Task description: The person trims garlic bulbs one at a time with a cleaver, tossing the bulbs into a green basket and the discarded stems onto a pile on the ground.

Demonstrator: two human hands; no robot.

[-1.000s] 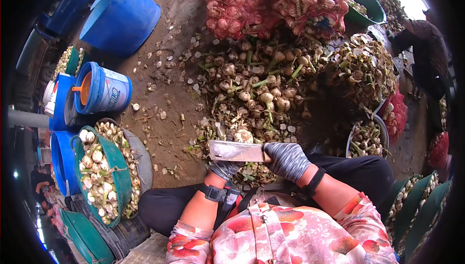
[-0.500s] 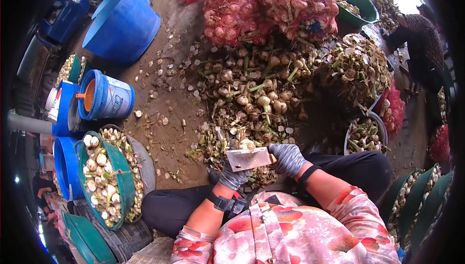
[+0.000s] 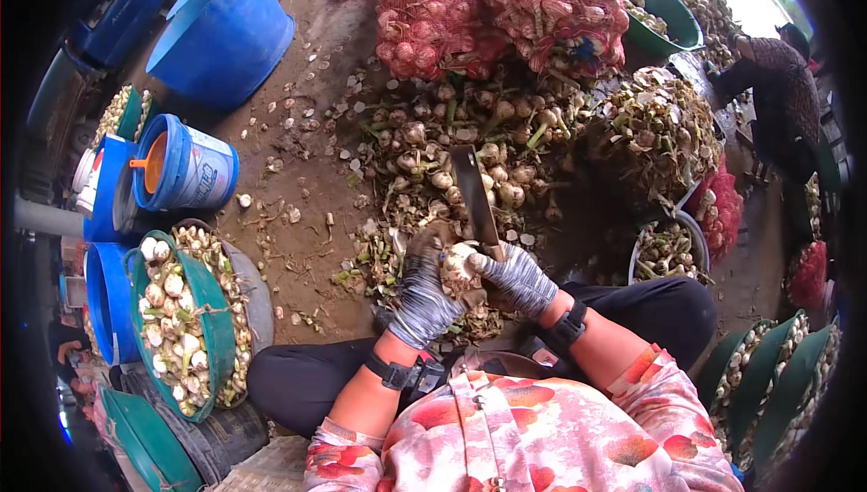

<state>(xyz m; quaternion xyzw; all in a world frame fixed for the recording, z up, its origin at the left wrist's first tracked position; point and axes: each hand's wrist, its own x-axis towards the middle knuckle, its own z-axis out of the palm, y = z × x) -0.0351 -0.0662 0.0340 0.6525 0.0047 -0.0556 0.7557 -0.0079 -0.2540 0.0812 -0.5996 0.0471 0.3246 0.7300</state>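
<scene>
My left hand (image 3: 424, 289), in a grey striped glove, is closed round a pale garlic bulb (image 3: 461, 269) in front of my body. In a matching glove, my right hand (image 3: 519, 282) grips the handle of a cleaver (image 3: 473, 192). Its dark blade points up and away, standing over the garlic pile, and the thumb presses against the bulb. Just beyond my hands lies a heap of garlic bulbs with stalks (image 3: 501, 189), mixed with loose skins and trimmings. The fingers of my left hand are partly hidden behind the bulb.
At left stand a green basket of trimmed garlic (image 3: 221, 334), a blue bucket (image 3: 206, 167) with an orange scoop, and a big blue tub (image 3: 226, 36). Red mesh sacks (image 3: 429, 18) rise beyond the pile. A trimmings heap (image 3: 659, 131) and a person (image 3: 781, 103) are at right.
The cleaver has swung from lying crosswise over the left hand to pointing away, its blade clear of the bulb. The left hand has come up beside the right, showing the bulb between them.
</scene>
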